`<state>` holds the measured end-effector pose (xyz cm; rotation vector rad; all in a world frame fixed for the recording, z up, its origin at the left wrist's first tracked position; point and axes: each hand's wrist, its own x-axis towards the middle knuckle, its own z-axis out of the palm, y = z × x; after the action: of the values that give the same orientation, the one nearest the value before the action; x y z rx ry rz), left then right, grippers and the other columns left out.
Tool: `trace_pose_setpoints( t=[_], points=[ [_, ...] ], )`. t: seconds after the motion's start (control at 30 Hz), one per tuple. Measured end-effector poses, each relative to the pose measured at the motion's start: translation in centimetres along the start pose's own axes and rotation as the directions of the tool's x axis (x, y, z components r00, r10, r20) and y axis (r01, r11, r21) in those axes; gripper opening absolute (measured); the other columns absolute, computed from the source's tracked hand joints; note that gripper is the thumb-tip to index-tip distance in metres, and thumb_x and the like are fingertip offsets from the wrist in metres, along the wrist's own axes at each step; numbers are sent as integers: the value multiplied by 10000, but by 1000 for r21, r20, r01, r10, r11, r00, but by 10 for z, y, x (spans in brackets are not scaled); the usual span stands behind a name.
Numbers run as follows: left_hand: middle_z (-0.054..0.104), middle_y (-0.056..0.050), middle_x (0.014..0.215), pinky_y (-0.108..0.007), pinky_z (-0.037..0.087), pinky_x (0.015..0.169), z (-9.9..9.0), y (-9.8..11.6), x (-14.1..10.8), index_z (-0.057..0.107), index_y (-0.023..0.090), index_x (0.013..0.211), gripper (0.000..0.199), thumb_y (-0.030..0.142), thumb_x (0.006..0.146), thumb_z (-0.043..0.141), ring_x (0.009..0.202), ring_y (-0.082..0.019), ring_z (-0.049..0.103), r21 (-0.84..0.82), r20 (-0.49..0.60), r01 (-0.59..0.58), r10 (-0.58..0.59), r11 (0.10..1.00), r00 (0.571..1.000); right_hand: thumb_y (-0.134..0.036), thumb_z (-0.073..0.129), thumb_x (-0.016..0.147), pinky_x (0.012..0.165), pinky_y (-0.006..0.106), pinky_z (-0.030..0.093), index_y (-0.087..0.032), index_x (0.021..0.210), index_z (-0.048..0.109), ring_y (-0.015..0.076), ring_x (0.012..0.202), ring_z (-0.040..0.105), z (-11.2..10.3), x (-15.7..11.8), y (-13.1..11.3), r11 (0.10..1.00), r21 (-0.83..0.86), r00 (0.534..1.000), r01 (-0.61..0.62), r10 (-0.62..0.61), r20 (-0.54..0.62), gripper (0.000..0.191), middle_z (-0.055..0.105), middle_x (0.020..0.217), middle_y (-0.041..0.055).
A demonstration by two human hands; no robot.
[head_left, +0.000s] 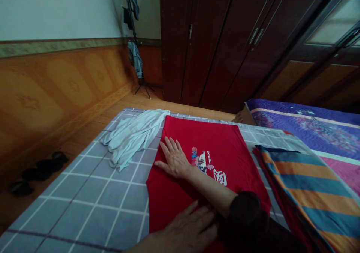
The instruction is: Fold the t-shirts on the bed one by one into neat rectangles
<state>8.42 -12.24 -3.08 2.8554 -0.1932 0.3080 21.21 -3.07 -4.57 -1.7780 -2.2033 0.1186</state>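
A red T-shirt (pixel 202 133) with a printed cartoon figure and white lettering is spread on the grey checked bedsheet (pixel 81 189). My right hand (pixel 176 159) rests flat on the shirt left of the print, its fingers apart. Nearer to me, my left hand (pixel 191 226) is stretched over the shirt's lower part, partly in shadow, with the fingers extended. Neither hand holds anything. The shirt's near end is hidden by my forearm and dark sleeve.
A crumpled pale cloth (pixel 137 133) lies left of the shirt. To the right is a folded striped garment (pixel 312 185). Beyond are a purple floral bed cover (pixel 309 121), a dark wardrobe (pixel 213 42) and a coat stand (pixel 135 35). Dark shoes (pixel 39 170) sit on the floor.
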Motion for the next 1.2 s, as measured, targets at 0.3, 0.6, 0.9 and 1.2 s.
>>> trace_pose_setpoints(
  t=[0.3, 0.6, 0.9, 1.2],
  points=[
    [297, -203, 1475, -491, 318, 1080, -8, -90, -28, 311, 64, 1413, 656, 462, 910, 451, 1382, -304, 232, 213, -289, 672, -611, 709, 737, -465, 325, 957, 1085, 496, 237, -141, 1396, 388, 294, 1380, 215, -20, 8, 56, 998, -52, 998, -41, 44, 47, 550, 241, 1505, 160],
    [229, -203, 1500, -497, 307, 1068, 17, -100, -37, 233, 75, 1448, 794, 555, 863, 471, 1394, -329, 175, 334, -256, 688, -640, 644, 724, -490, 311, 954, 1106, 485, 161, -168, 1410, 368, 272, 1375, 227, 5, 90, 106, 996, -87, 999, 9, -5, 47, 562, 321, 1483, 104],
    [275, -221, 1475, -501, 324, 1030, 16, -105, -37, 294, 77, 1431, 832, 630, 830, 451, 1368, -363, 240, 351, -236, 669, -629, 656, 741, -497, 392, 923, 1024, 438, 281, -120, 1330, 441, 283, 1244, 393, 11, 150, 132, 983, -112, 988, -145, 138, -71, 557, 460, 1364, 155],
    [406, -228, 1403, -448, 288, 1005, 15, -110, -39, 162, 46, 1468, 908, 655, 837, 395, 1306, -353, 363, 471, -349, 612, -503, 635, 791, -651, 404, 858, 1039, 475, 264, -84, 1400, 328, 331, 1319, 308, 11, 160, 135, 982, -66, 982, -179, 174, -68, 788, 344, 1432, 221]
  ],
)
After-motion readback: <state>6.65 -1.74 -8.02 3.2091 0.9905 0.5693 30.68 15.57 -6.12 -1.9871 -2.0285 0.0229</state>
